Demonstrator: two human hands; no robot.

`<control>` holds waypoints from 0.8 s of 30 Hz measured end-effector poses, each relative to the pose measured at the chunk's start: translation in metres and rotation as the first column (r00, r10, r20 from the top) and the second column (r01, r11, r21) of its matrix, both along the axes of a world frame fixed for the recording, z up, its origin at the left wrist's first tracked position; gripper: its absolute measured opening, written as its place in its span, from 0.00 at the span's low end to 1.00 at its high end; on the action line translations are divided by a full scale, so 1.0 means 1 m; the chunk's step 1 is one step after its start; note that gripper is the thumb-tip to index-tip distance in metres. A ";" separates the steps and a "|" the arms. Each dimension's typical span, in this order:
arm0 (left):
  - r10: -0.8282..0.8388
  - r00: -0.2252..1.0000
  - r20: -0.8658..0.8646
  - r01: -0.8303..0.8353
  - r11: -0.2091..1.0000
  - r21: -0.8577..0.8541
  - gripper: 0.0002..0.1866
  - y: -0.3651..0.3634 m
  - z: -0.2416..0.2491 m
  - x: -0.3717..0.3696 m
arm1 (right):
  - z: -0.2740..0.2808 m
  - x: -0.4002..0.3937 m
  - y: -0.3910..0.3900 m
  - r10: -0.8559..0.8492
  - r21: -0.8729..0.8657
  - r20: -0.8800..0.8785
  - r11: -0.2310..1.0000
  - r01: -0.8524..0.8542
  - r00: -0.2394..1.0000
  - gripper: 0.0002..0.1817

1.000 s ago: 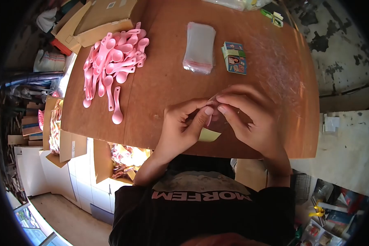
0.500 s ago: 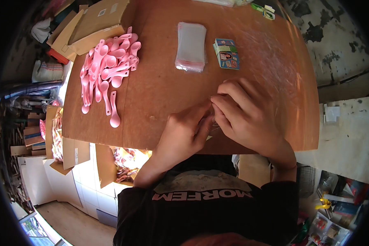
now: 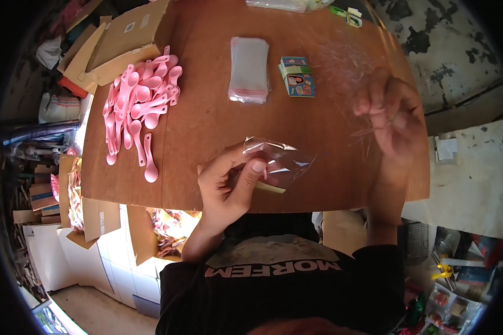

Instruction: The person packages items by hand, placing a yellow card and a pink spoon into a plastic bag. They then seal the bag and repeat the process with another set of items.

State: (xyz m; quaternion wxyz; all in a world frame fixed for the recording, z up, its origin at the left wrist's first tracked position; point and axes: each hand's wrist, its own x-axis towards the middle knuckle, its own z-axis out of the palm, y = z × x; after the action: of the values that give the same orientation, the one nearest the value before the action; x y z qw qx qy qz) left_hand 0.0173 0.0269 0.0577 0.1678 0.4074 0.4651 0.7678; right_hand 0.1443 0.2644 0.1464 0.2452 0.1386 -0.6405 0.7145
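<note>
Left hand (image 3: 226, 187) pinches clear bag (image 3: 279, 162) between thumb and fingers, just above worktop (image 3: 207, 123) near edge. Right hand (image 3: 391, 114) raised apart, fingers curled; cannot tell what they hold. Pink spoons (image 3: 137, 106) piled far left.

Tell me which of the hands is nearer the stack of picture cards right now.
Right. The right hand is raised just right of the stack of picture cards; the left hand, pinching a clear bag, sits well below it near the table edge.
</note>
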 end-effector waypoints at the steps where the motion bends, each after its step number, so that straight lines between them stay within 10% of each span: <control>1: 0.023 1.000 0.000 -0.023 1.000 -0.001 0.13 0.000 0.000 0.000 | 0.000 -0.002 0.027 0.134 -0.046 -0.110 0.989 -0.139 0.985 0.09; 3: 0.036 0.999 0.001 -0.036 0.999 0.000 0.13 0.001 0.001 -0.001 | -0.017 -0.002 0.088 0.387 -0.225 -0.285 0.862 -0.454 0.877 0.04; 4: 0.047 0.999 0.017 -0.047 0.998 -0.032 0.12 0.000 0.001 -0.001 | -0.032 0.000 0.120 0.011 -0.248 0.058 0.969 0.004 0.998 0.07; 5: 0.060 0.998 0.032 -0.058 0.996 -0.063 0.11 -0.001 0.001 -0.002 | -0.053 0.003 0.149 -0.380 -0.111 0.372 0.888 0.447 0.847 0.11; 6: 0.056 0.998 0.036 -0.054 0.997 -0.054 0.11 -0.001 0.001 -0.001 | -0.091 0.008 0.177 -0.794 0.548 0.393 0.607 0.575 0.463 0.11; 7: 0.081 0.996 0.026 -0.079 0.995 -0.055 0.10 -0.002 0.002 -0.001 | -0.115 0.010 0.194 -0.997 0.950 0.050 0.067 0.305 0.063 0.11; 12: 0.088 0.990 0.109 -0.081 0.995 -0.064 0.07 -0.004 -0.003 -0.008 | -0.083 0.003 0.120 -0.943 0.677 0.149 0.316 0.665 0.297 0.16; 15: 0.080 0.989 0.128 -0.070 0.994 -0.083 0.07 0.002 -0.001 -0.008 | -0.032 -0.001 0.023 -0.583 0.532 0.347 0.767 0.358 0.734 0.25; 17: 0.085 0.994 0.075 -0.079 0.994 -0.077 0.06 0.009 -0.003 -0.009 | -0.028 -0.010 -0.022 -0.340 0.590 0.270 0.798 0.124 0.901 0.27; 24: 0.041 0.999 -0.017 -0.040 0.999 0.034 0.19 0.013 -0.011 -0.014 | -0.042 -0.034 -0.080 -0.326 0.436 0.158 0.870 0.230 0.932 0.16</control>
State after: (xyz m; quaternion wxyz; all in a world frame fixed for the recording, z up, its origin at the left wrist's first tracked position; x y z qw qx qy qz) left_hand 0.0029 0.0403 0.0468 0.1413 0.4073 0.4617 0.7752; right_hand 0.1107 0.1845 0.1045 0.2370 0.0106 -0.8129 0.5318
